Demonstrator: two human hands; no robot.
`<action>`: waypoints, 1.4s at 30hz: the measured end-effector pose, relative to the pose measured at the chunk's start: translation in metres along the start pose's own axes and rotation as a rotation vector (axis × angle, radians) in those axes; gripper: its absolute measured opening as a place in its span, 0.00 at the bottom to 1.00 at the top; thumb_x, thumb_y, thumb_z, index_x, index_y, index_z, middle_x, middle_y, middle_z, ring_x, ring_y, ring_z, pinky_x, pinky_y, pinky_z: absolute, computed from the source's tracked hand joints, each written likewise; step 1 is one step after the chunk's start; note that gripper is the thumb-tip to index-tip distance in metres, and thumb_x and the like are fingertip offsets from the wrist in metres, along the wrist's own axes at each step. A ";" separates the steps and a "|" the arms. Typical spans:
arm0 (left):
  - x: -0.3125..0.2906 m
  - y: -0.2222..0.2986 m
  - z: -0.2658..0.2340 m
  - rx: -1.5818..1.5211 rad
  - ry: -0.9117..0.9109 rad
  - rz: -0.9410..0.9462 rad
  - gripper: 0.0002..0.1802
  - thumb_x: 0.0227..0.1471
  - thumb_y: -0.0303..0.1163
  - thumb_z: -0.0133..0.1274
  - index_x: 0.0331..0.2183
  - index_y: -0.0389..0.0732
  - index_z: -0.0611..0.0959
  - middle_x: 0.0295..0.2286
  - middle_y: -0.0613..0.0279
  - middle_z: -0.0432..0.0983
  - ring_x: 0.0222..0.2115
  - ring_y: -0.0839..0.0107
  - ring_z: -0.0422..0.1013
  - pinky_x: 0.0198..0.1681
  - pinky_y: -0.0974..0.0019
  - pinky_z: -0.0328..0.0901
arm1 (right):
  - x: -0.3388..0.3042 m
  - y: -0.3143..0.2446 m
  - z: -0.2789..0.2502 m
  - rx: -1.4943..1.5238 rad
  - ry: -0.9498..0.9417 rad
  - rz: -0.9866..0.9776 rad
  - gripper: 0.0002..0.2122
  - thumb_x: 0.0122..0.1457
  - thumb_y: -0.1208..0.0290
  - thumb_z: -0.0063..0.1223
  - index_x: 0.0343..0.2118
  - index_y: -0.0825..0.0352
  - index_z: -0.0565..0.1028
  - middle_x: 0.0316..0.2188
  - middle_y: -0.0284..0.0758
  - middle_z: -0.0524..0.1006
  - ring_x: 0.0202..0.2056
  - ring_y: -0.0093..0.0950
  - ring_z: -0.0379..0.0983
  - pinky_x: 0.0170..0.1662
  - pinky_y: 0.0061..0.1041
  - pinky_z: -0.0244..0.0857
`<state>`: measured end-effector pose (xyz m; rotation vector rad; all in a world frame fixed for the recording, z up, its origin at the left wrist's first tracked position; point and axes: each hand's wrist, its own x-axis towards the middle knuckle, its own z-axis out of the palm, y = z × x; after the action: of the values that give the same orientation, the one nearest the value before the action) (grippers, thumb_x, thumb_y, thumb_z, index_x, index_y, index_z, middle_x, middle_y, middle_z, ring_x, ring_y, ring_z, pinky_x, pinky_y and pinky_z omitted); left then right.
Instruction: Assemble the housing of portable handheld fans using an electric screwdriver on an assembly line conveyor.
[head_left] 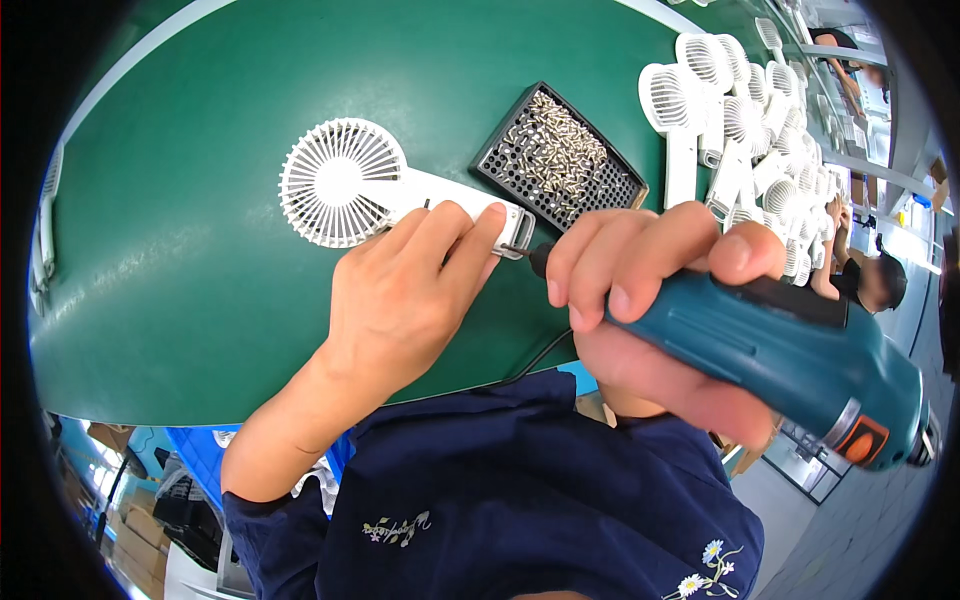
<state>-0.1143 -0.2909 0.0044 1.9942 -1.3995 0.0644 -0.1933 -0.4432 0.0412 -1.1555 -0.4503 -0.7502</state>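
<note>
- Fan (345, 182): a small white handheld fan is laid flat on the green table (200, 280), round grille to the left and handle running right.
- Handling is judged light and stiff; thin plastic (the grille ribs look breakable), so the solid handle is the better place to hold.
- Left hand (400, 290) is pressed down over the handle, fingers spread flat, pinning it rather than clenching.
- Right hand (650, 300) is clenched around a teal electric screwdriver (800, 350), whose bit is set at the handle's end, just beside the left fingertips.
- Black tray of screws (560, 158) is seen just behind the handle; more white fans (740, 120) are piled farther right.
</note>
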 end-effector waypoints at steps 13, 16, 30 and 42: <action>0.000 0.001 0.000 -0.019 0.022 -0.016 0.24 0.38 0.25 0.63 0.42 0.37 0.80 0.25 0.65 0.67 0.22 0.69 0.68 0.22 0.65 0.63 | -0.003 -0.002 0.001 0.005 -0.005 0.012 0.39 0.47 0.39 0.61 0.49 0.70 0.62 0.29 0.41 0.70 0.23 0.27 0.67 0.25 0.25 0.63; 0.001 0.005 -0.002 -0.047 0.023 -0.039 0.24 0.38 0.28 0.65 0.42 0.39 0.80 0.28 0.65 0.68 0.23 0.69 0.70 0.23 0.66 0.64 | -0.002 -0.020 0.002 0.057 0.093 -0.024 0.36 0.52 0.37 0.54 0.52 0.63 0.61 0.28 0.38 0.70 0.22 0.29 0.68 0.24 0.31 0.65; -0.025 0.021 -0.031 0.102 -0.124 -0.204 0.30 0.42 0.32 0.63 0.50 0.41 0.75 0.47 0.59 0.67 0.36 0.62 0.68 0.36 0.64 0.69 | -0.031 -0.034 0.014 -0.256 0.589 0.454 0.22 0.64 0.50 0.46 0.47 0.65 0.63 0.21 0.30 0.67 0.10 0.19 0.56 0.12 0.20 0.55; -0.038 0.015 -0.017 -0.798 0.293 -0.816 0.19 0.54 0.24 0.55 0.46 0.32 0.68 0.45 0.48 0.68 0.33 0.73 0.73 0.37 0.70 0.70 | -0.051 0.007 0.051 -0.924 0.109 0.894 0.19 0.53 0.70 0.61 0.45 0.74 0.70 0.33 0.47 0.79 0.35 0.40 0.79 0.38 0.34 0.70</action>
<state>-0.1371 -0.2539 0.0091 1.6129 -0.2583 -0.4732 -0.2196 -0.3788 0.0209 -1.9460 0.5783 -0.1859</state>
